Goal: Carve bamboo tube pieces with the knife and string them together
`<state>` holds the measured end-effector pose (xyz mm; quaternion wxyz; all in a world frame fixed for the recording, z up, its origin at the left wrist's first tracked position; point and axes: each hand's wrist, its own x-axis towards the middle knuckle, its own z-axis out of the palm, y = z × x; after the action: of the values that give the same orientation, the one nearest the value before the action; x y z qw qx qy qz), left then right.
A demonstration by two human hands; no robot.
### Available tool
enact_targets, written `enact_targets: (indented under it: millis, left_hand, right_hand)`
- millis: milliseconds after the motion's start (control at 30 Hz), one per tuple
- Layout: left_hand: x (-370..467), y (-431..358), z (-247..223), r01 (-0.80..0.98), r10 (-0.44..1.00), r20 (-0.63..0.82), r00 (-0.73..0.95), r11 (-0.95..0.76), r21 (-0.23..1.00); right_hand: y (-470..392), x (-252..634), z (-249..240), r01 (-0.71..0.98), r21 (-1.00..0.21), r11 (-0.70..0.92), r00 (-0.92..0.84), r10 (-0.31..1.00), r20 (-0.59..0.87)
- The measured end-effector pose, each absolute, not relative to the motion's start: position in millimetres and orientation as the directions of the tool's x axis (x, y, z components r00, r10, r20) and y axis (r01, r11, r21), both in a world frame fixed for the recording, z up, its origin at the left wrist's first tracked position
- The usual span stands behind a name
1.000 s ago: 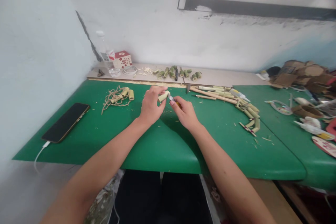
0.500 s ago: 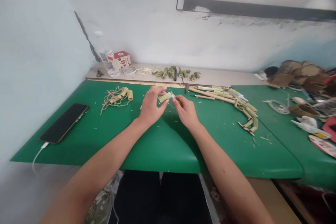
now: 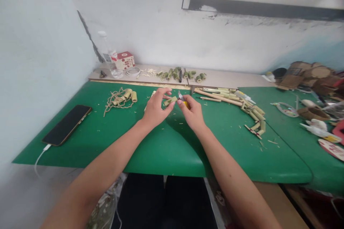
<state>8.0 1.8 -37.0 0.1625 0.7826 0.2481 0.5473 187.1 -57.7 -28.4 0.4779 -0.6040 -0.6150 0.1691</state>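
- L hand [image 3: 156, 109] pinches short bamboo tube [image 3: 170, 101] btwn thumb & fingers, above green tabletop [image 3: 166, 150]; tube sticks out toward R hand [image 3: 192, 113].
- R hand curled round yellow-handled knife [image 3: 186, 105], blade pointing up & away, just beside tube's R end.
- Capped clear bottle [image 3: 109, 59] on back ledge [image 3: 228, 78]; contents unclear.
- Red-&-cream box [image 3: 126, 61] nr bottle, top closed, so inside hidden.
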Motion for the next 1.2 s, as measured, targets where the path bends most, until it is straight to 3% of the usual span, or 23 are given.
enact_targets:
  millis: [267,600,1200]
  left_hand:
    - [7.8,3.2,-37.7,0.221,0.563,0.776,0.285,-0.826,0.518]
    - [8.2,3.2,-37.1,0.237,0.562,0.769,0.305,-0.827,0.510]
    - [8.2,2.6,-35.9,0.207,0.590,0.726,0.353,-0.806,0.555]
  right_hand:
    - [-56.8,186.0,-29.8,0.607,-0.763,0.221,0.179,0.898,0.403]
    - [-52.2,184.4,-29.8,0.446,-0.860,0.247,0.239,0.894,0.380]
    - [-51.9,182.7,-29.0,0.409,-0.872,0.270,0.211,0.901,0.378]
